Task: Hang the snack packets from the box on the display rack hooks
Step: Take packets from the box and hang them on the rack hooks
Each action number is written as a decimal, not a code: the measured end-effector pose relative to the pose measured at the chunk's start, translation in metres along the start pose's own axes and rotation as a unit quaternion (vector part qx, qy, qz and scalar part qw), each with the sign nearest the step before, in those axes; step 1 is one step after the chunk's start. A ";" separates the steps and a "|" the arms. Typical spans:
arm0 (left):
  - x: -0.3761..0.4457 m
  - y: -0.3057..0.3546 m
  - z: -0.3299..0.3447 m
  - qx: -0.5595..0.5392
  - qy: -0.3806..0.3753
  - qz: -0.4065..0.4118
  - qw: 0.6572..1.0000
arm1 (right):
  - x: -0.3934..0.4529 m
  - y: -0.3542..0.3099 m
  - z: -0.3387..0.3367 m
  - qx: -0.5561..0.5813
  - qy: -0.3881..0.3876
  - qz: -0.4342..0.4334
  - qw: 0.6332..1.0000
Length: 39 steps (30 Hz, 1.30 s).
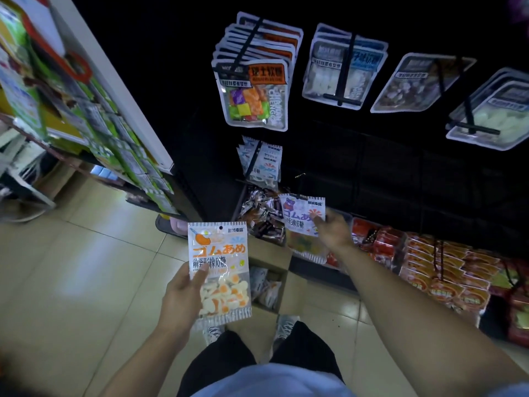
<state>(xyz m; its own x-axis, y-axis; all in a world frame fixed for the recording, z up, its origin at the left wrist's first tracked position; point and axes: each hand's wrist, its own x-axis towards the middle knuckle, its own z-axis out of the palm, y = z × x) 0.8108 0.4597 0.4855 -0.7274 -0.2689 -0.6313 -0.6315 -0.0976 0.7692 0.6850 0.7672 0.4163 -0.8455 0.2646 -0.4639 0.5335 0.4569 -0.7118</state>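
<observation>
— What are you holding?

— My left hand (183, 293) pinches an egg candy packet (219, 270) over the box (282, 285). My right hand (333, 229) grips a bear packet (302, 214) up by a low hook.

— Heavy?

— I think it's light, crinkly and slippery. Hold it near the top hole.

At bottom centre, the person wore a light blue shirt (274, 379), black shorts (300, 348) and patterned grey sneakers (284, 329); forearms were bare.
</observation>
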 end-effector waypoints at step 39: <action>-0.045 0.058 0.066 0.055 -0.053 0.011 0.997 | 0.106 -0.059 0.029 0.279 0.168 0.087 0.942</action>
<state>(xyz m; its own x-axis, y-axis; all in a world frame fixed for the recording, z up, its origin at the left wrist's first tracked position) 0.7888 0.5290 0.5520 -0.7624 -0.1668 -0.6252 -0.6360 0.0153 0.7715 0.5652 0.7435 0.3936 -0.6545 0.5902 -0.4725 0.5145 -0.1102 -0.8504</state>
